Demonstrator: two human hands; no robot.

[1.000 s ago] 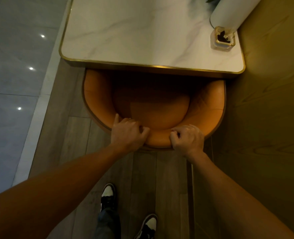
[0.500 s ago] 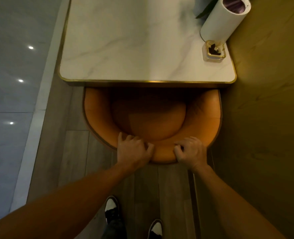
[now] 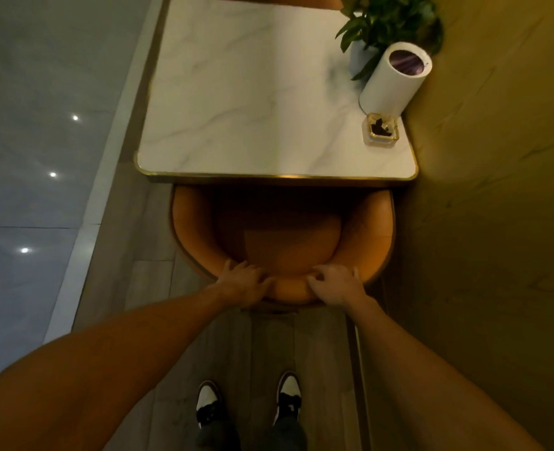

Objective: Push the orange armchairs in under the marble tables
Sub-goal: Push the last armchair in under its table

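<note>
The marble table stands against the wall on its right, its gold-trimmed near edge running straight across the front of the orange armchair. The chair's arms and the front of its seat already sit beneath that near edge, while the curved back still projects toward the person. It looks a bulky, padded piece — probably fairly heavy, with soft leather-like upholstery over a stiff shell, so it should slide as one body on the smooth plank floor without flexing. The top of the backrest seems the sensible place to hold, one hand either side of centre, so that the push runs straight and the chair does not swing toward the wall close on the right. The left hand grips the rim of the backrest, fingers curled over it — the right hand does the same just beside it, fingers bent over the padded edge.
</note>
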